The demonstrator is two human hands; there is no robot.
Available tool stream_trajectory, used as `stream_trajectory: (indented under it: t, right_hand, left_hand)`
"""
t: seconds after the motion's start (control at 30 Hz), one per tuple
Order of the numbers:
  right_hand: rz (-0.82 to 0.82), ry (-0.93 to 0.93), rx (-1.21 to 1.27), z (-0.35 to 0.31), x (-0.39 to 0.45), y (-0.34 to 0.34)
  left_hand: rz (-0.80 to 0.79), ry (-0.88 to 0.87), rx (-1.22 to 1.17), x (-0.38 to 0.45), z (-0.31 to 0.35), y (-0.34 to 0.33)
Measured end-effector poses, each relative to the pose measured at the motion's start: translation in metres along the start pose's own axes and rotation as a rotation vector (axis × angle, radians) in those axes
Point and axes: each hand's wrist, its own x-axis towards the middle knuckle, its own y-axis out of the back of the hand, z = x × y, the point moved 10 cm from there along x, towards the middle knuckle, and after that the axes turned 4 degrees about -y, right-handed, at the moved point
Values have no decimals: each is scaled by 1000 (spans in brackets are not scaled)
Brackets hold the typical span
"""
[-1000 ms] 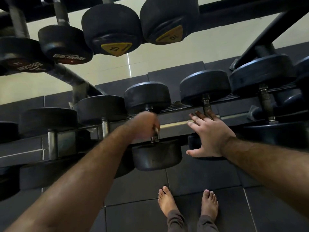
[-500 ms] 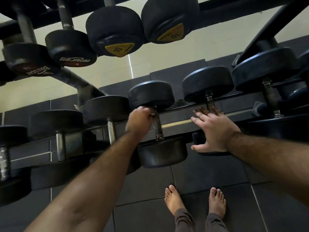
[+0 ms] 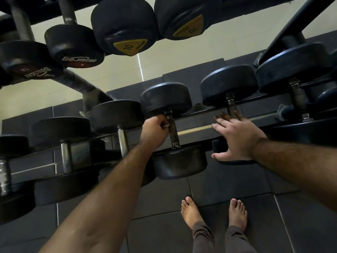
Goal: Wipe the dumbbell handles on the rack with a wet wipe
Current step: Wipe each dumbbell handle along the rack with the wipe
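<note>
Since 1 second ago, left hand (image 3: 155, 127) has slid from the lower part of the dumbbell handle (image 3: 172, 133) to its top end, fingers curled, pinching a white wet wipe (image 3: 166, 125) against the bar. Right hand (image 3: 237, 138) lies flat on the rack (image 3: 197, 129), fingers spread, hiding the neighbouring handle. 2 dumbbells marked 10 (image 3: 130, 46) hang overhead; bare feet (image 3: 191, 213) stand below

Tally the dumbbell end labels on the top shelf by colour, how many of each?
Yellow labels: 2
Red labels: 2
Total: 4
</note>
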Motion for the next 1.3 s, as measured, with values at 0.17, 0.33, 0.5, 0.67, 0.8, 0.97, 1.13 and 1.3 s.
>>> stream_trajectory:
  t: [0.17,0.33,0.5,0.67,0.8,0.97,1.13,1.3]
  right_hand:
    - [11,0,-2,-1,1,1]
    - [8,-18,8,1,2,-4]
    - [15,-14,11,2,2,-3]
    - [17,-20,28,3,1,-1]
    - [3,-13,36,4,1,1]
    - [10,-3,34,3,0,2]
    - [23,-3,32,4,2,1]
    - [43,-8,48,4,2,1]
  left_hand:
    - [-571,-184,111,-19,16,-30]
    - [-466,-388,201,-5,73,-43]
    - [-843,-539,591,-27,67,-61]
    - [-699,-184,395,-12,0,-22]
    - [-9,354,-328,-4,-55,3]
    - [-270,441,-522,0,-44,-53]
    - [-485,352,-462,14,-45,-54]
    - [-582,515,-739,-24,-32,-91]
